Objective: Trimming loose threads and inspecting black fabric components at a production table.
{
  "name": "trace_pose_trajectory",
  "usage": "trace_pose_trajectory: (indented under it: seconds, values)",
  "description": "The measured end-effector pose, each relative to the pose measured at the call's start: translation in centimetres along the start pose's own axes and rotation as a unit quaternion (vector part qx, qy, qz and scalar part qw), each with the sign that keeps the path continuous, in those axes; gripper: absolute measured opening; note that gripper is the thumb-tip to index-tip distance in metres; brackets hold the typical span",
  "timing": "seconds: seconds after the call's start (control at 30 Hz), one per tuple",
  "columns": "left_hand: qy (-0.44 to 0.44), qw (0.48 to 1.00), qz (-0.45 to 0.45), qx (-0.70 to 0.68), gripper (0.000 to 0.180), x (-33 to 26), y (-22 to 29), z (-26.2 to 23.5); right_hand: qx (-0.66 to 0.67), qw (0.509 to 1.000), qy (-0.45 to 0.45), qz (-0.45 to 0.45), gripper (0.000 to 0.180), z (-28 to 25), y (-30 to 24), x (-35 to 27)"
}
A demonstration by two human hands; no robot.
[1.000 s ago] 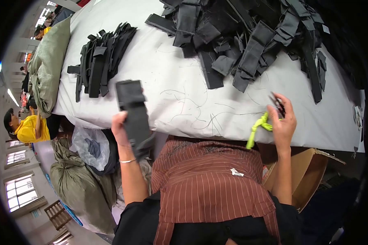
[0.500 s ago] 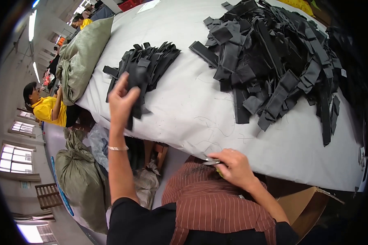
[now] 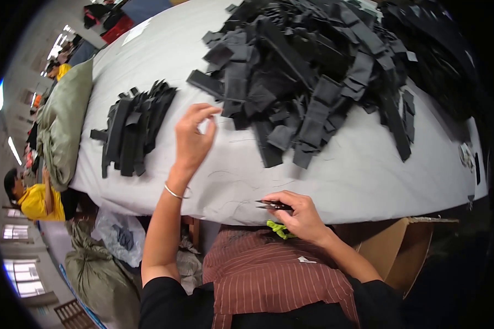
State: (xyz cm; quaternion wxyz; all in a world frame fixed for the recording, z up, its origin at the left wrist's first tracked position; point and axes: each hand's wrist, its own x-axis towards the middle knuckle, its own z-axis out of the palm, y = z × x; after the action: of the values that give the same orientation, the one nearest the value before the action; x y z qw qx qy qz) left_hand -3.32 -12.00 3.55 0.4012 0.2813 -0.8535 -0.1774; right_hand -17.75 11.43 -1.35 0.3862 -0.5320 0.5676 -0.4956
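A pair of black thread snips (image 3: pixel 274 205) sits in my right hand (image 3: pixel 299 215), fingers closed round it and its two points facing left over the table's near edge. My left hand (image 3: pixel 195 137) is stretched out with bent fingers, thumb and fingers apart and holding nothing. Its fingertips come close to the left edge of a big loose heap of black fabric strips (image 3: pixel 247 90). Left of that hand lies a smaller, neater stack of black strips (image 3: pixel 132 129). Whether the fingertips touch the heap, I cannot tell.
A white-covered table (image 3: pixel 230 175) carries both piles. A bright green bit (image 3: pixel 280 229) hangs below my right hand. Stuffed sacks (image 3: pixel 66 120) line the left, where a person in yellow (image 3: pixel 41 200) stands. An open cardboard box (image 3: pixel 392 257) is at lower right.
My left hand has let go of a black strip at the small stack and moved right toward the big heap. My right hand with the snips has risen slightly over the table edge.
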Motion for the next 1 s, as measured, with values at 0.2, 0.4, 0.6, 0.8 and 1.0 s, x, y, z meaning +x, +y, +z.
trace_pose_trajectory:
  seconds: [0.2,0.4,0.6,0.8,1.0]
  values:
    - [-0.128,0.949,-0.114,-0.265,0.038,1.5,8.7,9.4,0.087,0.991,0.103,0.006,0.026,-1.2,-1.2,-1.6]
    - [-0.203,0.976,-0.067,0.030,0.091,-0.6,10.6,15.2,0.120,0.976,0.179,0.029,0.021,-2.2,-1.9,-2.8]
    - [-0.079,0.985,-0.088,-0.126,0.082,-2.7,8.2,10.9,0.080,0.978,0.191,0.024,0.021,-3.4,-2.4,-3.6]
    - [-0.025,0.770,-0.439,-0.463,0.084,-9.3,10.5,5.1,-0.150,0.961,0.229,-0.046,0.027,-5.1,-3.1,-0.5]
    - [0.037,0.718,-0.474,-0.508,0.077,-12.1,10.4,4.6,-0.421,0.856,0.242,-0.178,0.027,-5.1,-3.6,2.4]
